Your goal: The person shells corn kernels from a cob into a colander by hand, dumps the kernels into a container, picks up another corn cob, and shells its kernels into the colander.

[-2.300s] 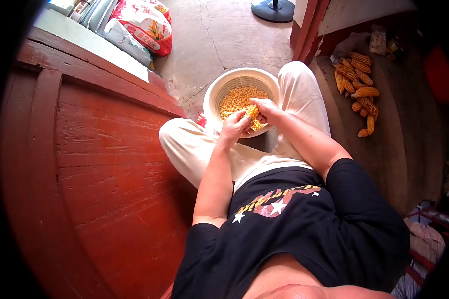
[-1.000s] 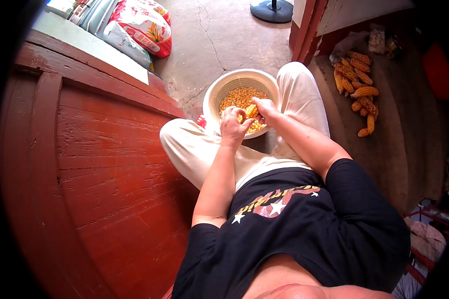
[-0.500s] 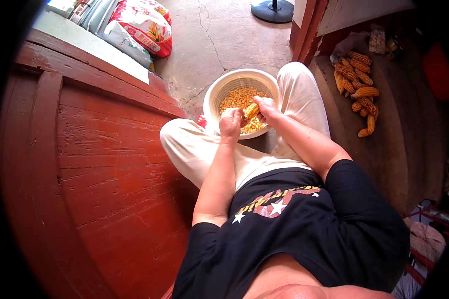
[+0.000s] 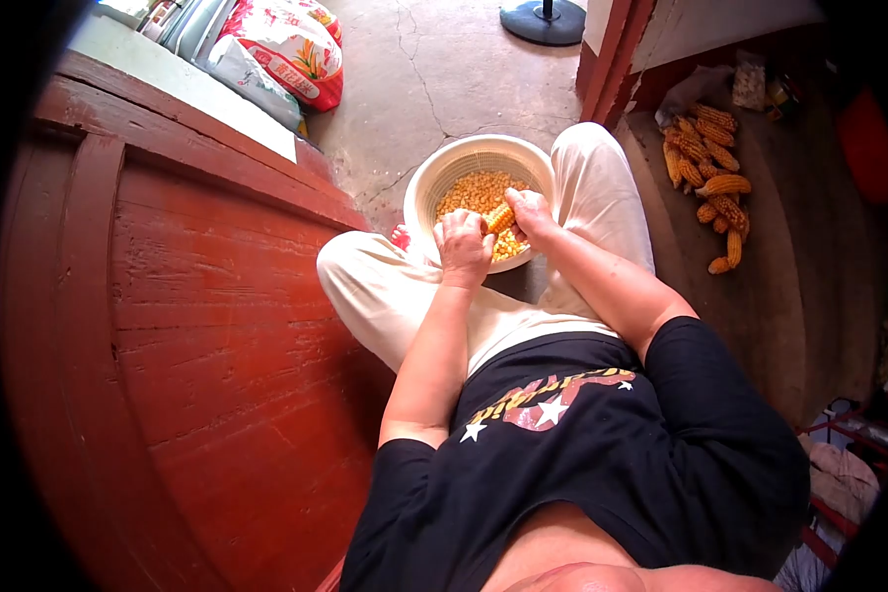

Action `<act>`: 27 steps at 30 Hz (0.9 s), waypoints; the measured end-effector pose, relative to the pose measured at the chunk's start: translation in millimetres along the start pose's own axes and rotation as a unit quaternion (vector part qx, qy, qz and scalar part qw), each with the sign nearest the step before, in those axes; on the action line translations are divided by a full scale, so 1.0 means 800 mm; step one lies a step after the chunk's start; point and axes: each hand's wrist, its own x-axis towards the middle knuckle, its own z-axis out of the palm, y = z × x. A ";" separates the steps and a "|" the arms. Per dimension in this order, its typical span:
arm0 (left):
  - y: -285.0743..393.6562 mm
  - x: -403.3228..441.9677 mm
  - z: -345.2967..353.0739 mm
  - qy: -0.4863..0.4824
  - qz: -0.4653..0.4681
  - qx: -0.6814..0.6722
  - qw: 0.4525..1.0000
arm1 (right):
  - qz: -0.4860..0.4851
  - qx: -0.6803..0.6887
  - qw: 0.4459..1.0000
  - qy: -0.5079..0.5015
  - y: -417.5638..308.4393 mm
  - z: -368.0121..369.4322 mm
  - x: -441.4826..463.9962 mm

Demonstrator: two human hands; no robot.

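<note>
A yellow corn cob (image 4: 499,218) is held low over a cream plastic basket (image 4: 419,187). My right hand (image 4: 531,214) is closed around its far end. My left hand (image 4: 463,245) is bent at the cob's near end, back of the hand up, with its fingertips against the cob. Whether the left fingers hold anything else is hidden. Loose corn kernels (image 4: 476,187) cover the bottom of the basket, which sits between my knees.
Several corn cobs (image 4: 701,153) lie heaped on the floor to the right, by a door frame (image 4: 617,59). A red wooden panel (image 4: 217,326) runs along my left. Printed bags (image 4: 291,59) stand at upper left, and a round black base (image 4: 543,24) at the top.
My left hand has turned and its fingers have loosened from a tighter curl, now reaching onto the cob's near end. The right hand and cob have hardly moved.
</note>
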 end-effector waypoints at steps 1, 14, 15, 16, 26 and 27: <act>0.000 0.000 0.001 0.000 0.000 0.000 1.000 | 0.000 0.000 1.000 0.000 0.000 0.000 0.000; 0.003 0.004 0.014 -0.007 0.045 0.041 0.998 | -0.006 -0.028 0.998 0.059 0.001 -0.003 0.005; 0.004 0.004 0.015 -0.007 0.049 0.060 0.997 | -0.002 -0.046 0.997 0.061 0.002 -0.004 0.005; 0.005 0.004 0.016 -0.007 0.048 0.060 0.997 | -0.001 -0.047 0.997 0.060 0.002 -0.003 0.006; -0.017 0.012 0.022 0.056 -0.080 0.075 0.992 | -0.001 0.007 0.998 0.055 -0.002 0.008 0.029; -0.017 0.013 0.005 0.031 -0.103 0.069 0.992 | -0.019 0.000 0.999 0.040 -0.016 0.008 0.025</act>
